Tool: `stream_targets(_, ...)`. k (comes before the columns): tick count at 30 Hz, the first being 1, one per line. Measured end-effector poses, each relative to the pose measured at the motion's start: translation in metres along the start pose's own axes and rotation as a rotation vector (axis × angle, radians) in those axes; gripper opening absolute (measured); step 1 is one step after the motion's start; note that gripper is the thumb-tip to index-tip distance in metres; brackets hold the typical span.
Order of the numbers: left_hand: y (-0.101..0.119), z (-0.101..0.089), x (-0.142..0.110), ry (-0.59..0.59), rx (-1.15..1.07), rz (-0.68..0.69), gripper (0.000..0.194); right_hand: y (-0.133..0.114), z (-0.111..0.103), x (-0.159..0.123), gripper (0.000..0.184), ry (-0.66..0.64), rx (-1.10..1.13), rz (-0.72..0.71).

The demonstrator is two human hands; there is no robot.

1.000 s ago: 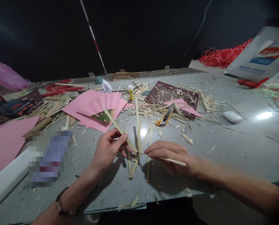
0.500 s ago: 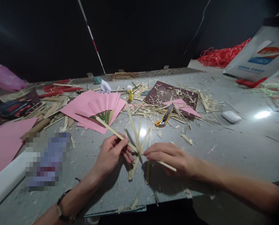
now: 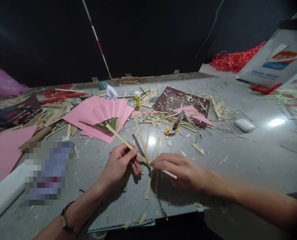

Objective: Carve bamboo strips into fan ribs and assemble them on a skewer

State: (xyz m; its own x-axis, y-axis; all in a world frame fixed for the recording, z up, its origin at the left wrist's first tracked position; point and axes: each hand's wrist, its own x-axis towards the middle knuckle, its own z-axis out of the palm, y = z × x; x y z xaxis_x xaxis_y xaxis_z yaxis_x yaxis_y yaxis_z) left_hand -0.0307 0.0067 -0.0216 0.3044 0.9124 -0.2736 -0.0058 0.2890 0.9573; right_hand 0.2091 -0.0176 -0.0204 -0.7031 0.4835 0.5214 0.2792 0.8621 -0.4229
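Note:
My left hand (image 3: 121,161) is closed on a flat bamboo strip (image 3: 118,136) that slants up and left, pinched between thumb and fingers. A second bamboo strip (image 3: 140,135) fans up beside it; their lower ends meet between my hands. My right hand (image 3: 177,168) is closed around a thin pale stick (image 3: 170,174), its back end showing below the fingers. The stick's front end is at the joined strip ends, mostly hidden by my fingertips. Several loose bamboo strips (image 3: 148,188) lie on the table underneath.
A pink pleated paper fan (image 3: 106,111) lies on pink sheets at the back left. Behind my hands are a glue stick (image 3: 138,99), a yellow utility knife (image 3: 175,124) and a brown board (image 3: 180,100) with shavings. A white computer mouse (image 3: 244,125) sits right. The table's front edge (image 3: 121,227) is near.
My right hand has shifted left toward the strip ends, and less of the stick's back end sticks out. Both upper strips have tilted left. The loose strips underneath have shifted.

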Motion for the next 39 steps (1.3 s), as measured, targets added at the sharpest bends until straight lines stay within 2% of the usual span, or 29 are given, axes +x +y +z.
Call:
stream_targets(4, 0.006, -0.001, -0.002, -0.012, 0.08, 0.033, 0.028, 0.003, 0.004, -0.002, 0.035, 0.003, -0.015, -0.024)
stream_targets(7, 0.01, -0.006, -0.002, -0.019, 0.131, 0.049, 0.027, 0.006, 0.008, -0.004, 0.035, 0.058, -0.011, -0.024)
stream_targets(11, 0.01, -0.007, -0.005, -0.035, 0.227, -0.013, 0.028, 0.003, 0.004, -0.003, 0.031, 0.06, -0.01, -0.053)
stream_targets(17, 0.013, 0.006, -0.014, -0.121, 0.339, -0.094, 0.022, -0.003, -0.002, -0.006, 0.027, 0.133, 0.015, -0.074)
stream_targets(24, 0.011, 0.006, -0.016, -0.13, 0.259, -0.067, 0.022, -0.001, 0.01, -0.011, 0.039, 0.283, 0.126, -0.015)
stream_targets(28, 0.014, 0.001, -0.017, -0.155, 0.189, -0.026, 0.022, -0.003, 0.009, -0.008, 0.038, 0.381, 0.212, 0.035)
stream_targets(34, 0.016, -0.002, -0.018, -0.178, 0.201, 0.05, 0.017, -0.004, 0.006, -0.005, 0.036, 0.415, 0.298, 0.031)
stream_targets(39, 0.007, 0.0, -0.016, -0.216, 0.113, 0.012, 0.018, -0.005, 0.006, -0.005, 0.034, 0.427, 0.318, 0.032)
